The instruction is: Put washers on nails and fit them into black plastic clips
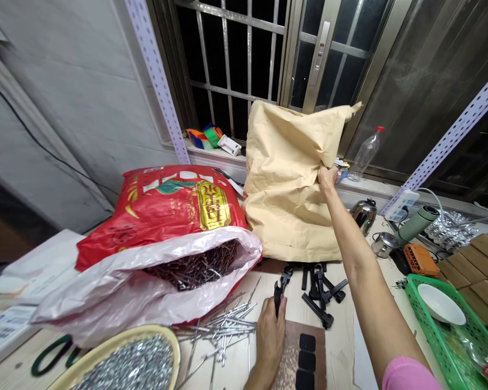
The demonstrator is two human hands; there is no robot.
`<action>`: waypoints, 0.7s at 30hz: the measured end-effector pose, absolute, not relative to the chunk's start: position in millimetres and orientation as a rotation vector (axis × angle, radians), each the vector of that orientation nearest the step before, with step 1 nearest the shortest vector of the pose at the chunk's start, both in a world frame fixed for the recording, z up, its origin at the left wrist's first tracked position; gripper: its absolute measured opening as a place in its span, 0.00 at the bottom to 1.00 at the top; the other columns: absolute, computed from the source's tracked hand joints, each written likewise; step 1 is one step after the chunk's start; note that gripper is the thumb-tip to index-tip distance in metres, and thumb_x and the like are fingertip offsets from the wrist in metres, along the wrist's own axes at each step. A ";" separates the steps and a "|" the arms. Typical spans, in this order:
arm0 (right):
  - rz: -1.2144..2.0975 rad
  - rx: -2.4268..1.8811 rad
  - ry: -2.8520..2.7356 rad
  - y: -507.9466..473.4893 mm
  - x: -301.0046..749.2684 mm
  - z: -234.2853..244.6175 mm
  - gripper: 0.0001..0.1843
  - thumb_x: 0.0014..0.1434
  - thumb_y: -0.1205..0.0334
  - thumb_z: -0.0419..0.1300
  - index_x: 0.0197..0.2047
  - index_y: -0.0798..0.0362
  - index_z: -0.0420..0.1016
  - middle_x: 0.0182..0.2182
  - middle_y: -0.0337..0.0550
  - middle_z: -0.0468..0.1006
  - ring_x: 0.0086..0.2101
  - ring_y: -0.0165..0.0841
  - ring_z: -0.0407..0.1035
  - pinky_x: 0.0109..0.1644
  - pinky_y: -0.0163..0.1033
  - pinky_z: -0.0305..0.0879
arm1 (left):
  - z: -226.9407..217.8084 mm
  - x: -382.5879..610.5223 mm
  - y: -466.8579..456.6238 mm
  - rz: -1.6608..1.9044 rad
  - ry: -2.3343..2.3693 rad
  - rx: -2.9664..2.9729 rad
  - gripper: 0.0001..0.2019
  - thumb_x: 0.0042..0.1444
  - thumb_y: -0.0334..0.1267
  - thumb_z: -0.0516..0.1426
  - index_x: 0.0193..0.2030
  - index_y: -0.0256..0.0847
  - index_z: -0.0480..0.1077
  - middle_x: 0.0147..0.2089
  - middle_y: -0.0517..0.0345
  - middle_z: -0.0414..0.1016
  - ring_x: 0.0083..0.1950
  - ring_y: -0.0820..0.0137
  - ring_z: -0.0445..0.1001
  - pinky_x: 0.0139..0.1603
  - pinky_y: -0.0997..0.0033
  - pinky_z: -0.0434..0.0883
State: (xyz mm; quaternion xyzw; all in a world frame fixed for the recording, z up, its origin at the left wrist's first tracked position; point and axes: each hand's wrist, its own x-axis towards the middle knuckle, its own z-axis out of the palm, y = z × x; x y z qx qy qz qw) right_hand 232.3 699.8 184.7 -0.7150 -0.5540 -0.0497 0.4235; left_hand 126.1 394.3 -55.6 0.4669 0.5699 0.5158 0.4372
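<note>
My right hand (327, 177) reaches forward and grips the crumpled right edge of a tall tan paper sack (293, 179) standing on the table. My left hand (270, 336) rests low on the table, fingers closed round a black plastic clip part (280, 290). More black clip parts (321, 295) lie in a heap at the foot of the sack. Loose long nails (223, 325) are scattered left of my left hand. A brown board with black pads (307, 352) lies under my left wrist.
A red bag with a white liner (166, 260) lies open, full of dark nails. A yellow bowl of small metal pieces (130, 363) sits front left. A green basket with a white bowl (451, 319), kettles, an orange tool and a plastic bottle (364, 154) stand to the right.
</note>
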 end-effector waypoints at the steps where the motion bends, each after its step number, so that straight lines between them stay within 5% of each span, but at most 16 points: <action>1: -0.133 -1.735 -1.374 703.0 229.0 194.6 0.22 0.57 0.63 0.47 0.51 0.59 0.72 0.48 0.53 0.76 0.48 0.37 0.71 0.48 0.37 0.66 | -55.6 125.8 394.0 1.289 1.419 1.160 0.28 0.56 0.65 0.42 0.31 0.42 0.67 0.28 0.52 0.69 0.33 0.59 0.73 0.32 0.60 0.69; 9: -0.054 -1.108 -1.372 758.2 198.0 255.5 0.14 0.53 0.61 0.51 0.39 0.59 0.72 0.34 0.42 0.75 0.41 0.36 0.68 0.49 0.47 0.66 | -64.8 124.4 393.7 1.342 1.436 1.138 0.24 0.59 0.59 0.44 0.36 0.41 0.69 0.27 0.55 0.69 0.31 0.63 0.72 0.31 0.64 0.68; 15: -0.071 -0.959 -1.429 785.2 193.6 268.0 0.16 0.57 0.54 0.49 0.39 0.56 0.71 0.35 0.40 0.74 0.43 0.36 0.68 0.52 0.50 0.63 | -72.1 121.3 394.2 1.379 1.424 1.178 0.20 0.61 0.54 0.46 0.39 0.40 0.70 0.29 0.55 0.70 0.33 0.63 0.72 0.35 0.64 0.69; 21: -0.093 -1.029 -1.327 758.8 181.7 271.9 0.14 0.62 0.62 0.45 0.45 0.57 0.68 0.40 0.43 0.74 0.45 0.33 0.67 0.55 0.46 0.61 | -71.0 118.8 394.1 1.370 1.416 1.165 0.21 0.62 0.53 0.46 0.43 0.39 0.70 0.31 0.54 0.71 0.33 0.63 0.73 0.36 0.63 0.69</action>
